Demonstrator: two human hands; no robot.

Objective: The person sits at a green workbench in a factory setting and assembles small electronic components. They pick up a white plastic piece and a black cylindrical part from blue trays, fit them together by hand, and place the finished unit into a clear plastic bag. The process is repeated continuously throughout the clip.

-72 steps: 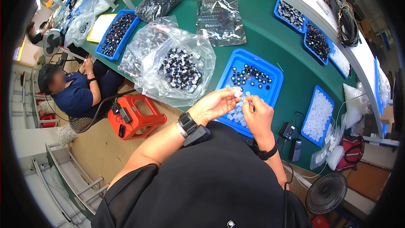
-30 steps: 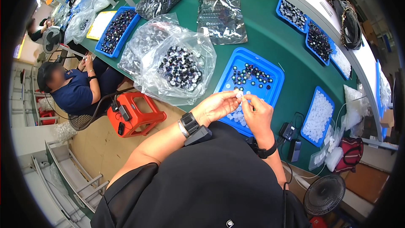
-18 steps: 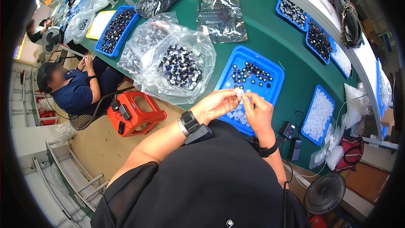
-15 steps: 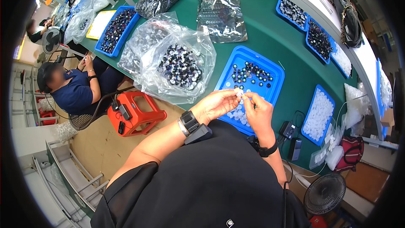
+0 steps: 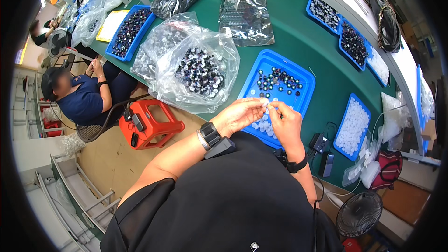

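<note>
Two-handed, gripping small whitish piece [image 5: 266,105] over blue tray [image 5: 274,60]
Pinched between left hand [image 5: 237,115] and right hand [image 5: 288,123], likely for fine control; with dark pieces [image 5: 290,80] toward tray's far side, loose white pieces [image 5: 263,125] toward its near side, perhaps to separate kinds

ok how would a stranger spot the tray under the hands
On the green table, look right of the open clear bag. The blue tray there lies partly under the left hand and right hand; it alone shows scattered dark pieces beyond whitish ones.
</note>
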